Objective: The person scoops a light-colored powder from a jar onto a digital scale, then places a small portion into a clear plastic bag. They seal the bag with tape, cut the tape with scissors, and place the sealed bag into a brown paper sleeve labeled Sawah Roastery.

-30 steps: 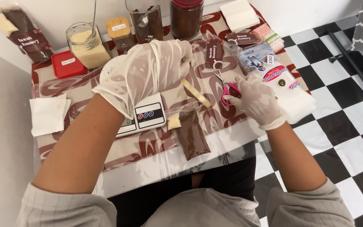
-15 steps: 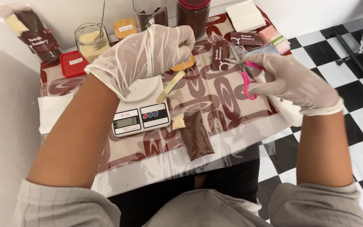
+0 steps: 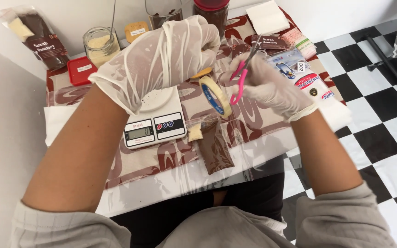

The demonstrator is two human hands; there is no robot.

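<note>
- Tape roll [image 3: 215, 95], a cream ring with a blue inner core, hangs tilted in the air above the patterned tablecloth [image 3: 258, 120], between the two gloved hands.
- Left hand [image 3: 161, 57], in a thin clear glove, is clenched around the upper edge of the roll, holding it up just over the kitchen scale [image 3: 155, 120].
- Right hand [image 3: 267, 85], in a white glove, grips pink-handled scissors [image 3: 244, 73]; the blades point up and away, right beside the roll, and whether they touch the tape cannot be told.
- Brown filled pouch [image 3: 214, 147] lies flat on the cloth below the roll, next to the scale, with a small pale lump [image 3: 195, 133] at its top corner.
- Glass jar [image 3: 100, 44] of pale grains and a red lid [image 3: 83, 70] stand at the far left of the table; a dark jar [image 3: 212, 9] and a glass [image 3: 163, 11] stand at the back.
- Printed packets [image 3: 299, 73] lie at the right edge, near the right hand.
- Floor [image 3: 373, 115] beside the table is black-and-white check.
</note>
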